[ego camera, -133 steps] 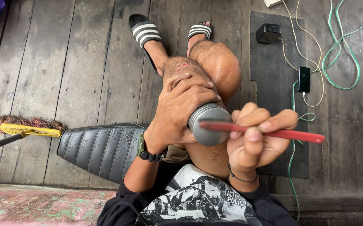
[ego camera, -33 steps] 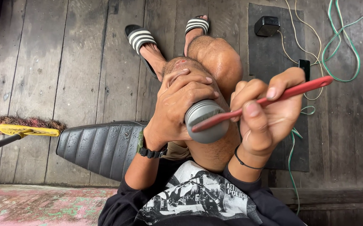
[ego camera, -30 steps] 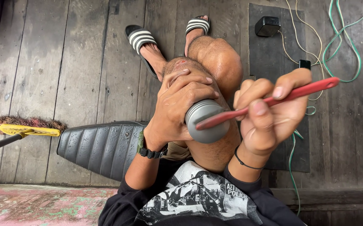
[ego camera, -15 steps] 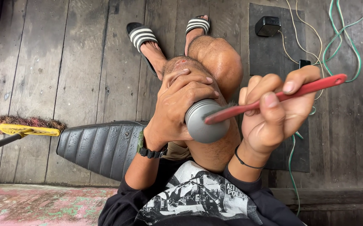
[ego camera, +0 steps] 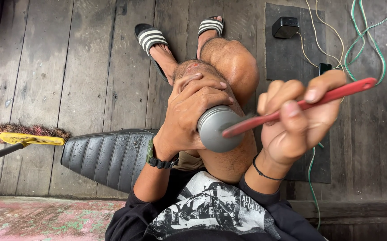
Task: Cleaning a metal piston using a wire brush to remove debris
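The left hand point(ego camera: 189, 111) wraps tight around a round grey metal can point(ego camera: 218, 128) with a ridged rim; the right hand point(ego camera: 298, 122) pinches a long red plastic stick point(ego camera: 300, 107) touching it

Grey cylinder point(ego camera: 216, 128) and red tool point(ego camera: 298, 107) in hand

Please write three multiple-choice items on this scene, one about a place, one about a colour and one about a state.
1. Where does the yellow-backed brush lie?
A. on the floor planks at the picture's left
B. on the black seat
C. on the dark mat

2. What colour is the tool in the right hand?
A. blue
B. red
C. white

3. How is the grey can held?
A. lying loose on the floor
B. gripped by the left hand against the knee
C. standing alone on the mat

Answers: 1 A, it rests on the planks beside the black seat; 2 B, the handle is red; 3 B, fingers wrap it.
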